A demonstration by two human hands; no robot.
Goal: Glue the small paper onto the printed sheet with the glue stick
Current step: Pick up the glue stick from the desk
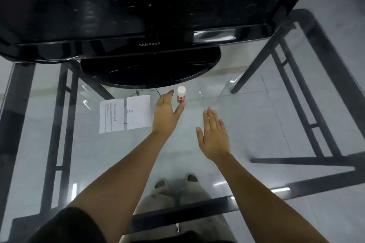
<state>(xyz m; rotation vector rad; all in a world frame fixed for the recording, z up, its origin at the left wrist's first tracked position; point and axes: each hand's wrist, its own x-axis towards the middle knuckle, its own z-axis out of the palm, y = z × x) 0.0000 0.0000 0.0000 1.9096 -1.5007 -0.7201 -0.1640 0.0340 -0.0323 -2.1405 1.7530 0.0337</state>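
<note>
A glue stick (pixel 181 94) with a white cap and red label stands upright on the glass table (pixel 246 124), just in front of the monitor base. My left hand (pixel 166 114) reaches up to it with fingers spread. The index finger is left of the stick and the thumb tip is at its base, not closed around it. My right hand (pixel 214 136) hovers flat and open over the glass, lower right of the stick, holding nothing. Two white sheets lie side by side left of my left hand: a sheet with printed text lines (pixel 111 116) and a paper with a small blue mark (pixel 138 112).
A black Samsung monitor (pixel 150 6) on a round black base (pixel 150 71) fills the far side of the table. Through the glass I see the dark metal table frame (pixel 296 94), a tiled floor, and my feet (pixel 175 185).
</note>
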